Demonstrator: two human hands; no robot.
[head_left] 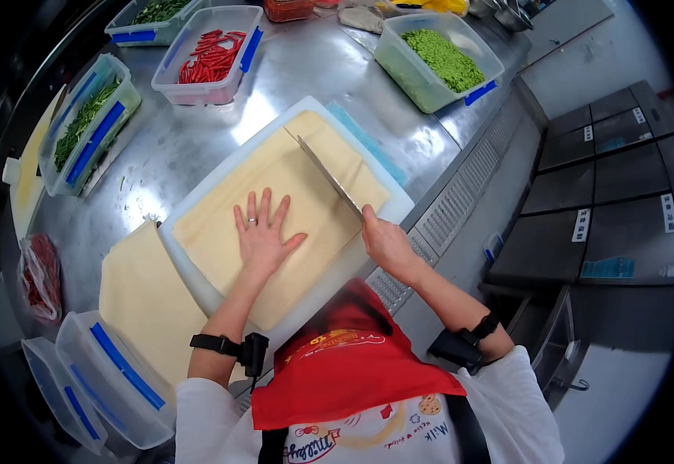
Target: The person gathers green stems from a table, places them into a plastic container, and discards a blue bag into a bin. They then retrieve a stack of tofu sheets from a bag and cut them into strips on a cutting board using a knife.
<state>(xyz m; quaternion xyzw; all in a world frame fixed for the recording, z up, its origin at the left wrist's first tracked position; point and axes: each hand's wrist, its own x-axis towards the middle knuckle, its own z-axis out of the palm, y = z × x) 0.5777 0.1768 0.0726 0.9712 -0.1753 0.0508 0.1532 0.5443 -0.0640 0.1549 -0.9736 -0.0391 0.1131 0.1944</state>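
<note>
A pale yellow sheet, which looks like tofu skin (314,224), lies flat on a white cutting board (173,232). My left hand (263,240) presses on it with the fingers spread, a ring on one finger. In my right hand (387,241) is the handle of a knife (327,175). Its long blade points away from me and to the left, edge-on over the right part of the sheet. Whether the blade touches the sheet, I cannot tell. Left of the board, another stack of pale sheets (145,298) hangs partly against the board's edge.
Across the metal table (275,77) stand plastic boxes of red pepper strips (212,58), chopped green pieces (444,60) and cut green vegetables (85,124). Empty clear boxes (109,379) sit at lower left, near a bagged red item (41,278). Dark cabinets (608,193) are on the right.
</note>
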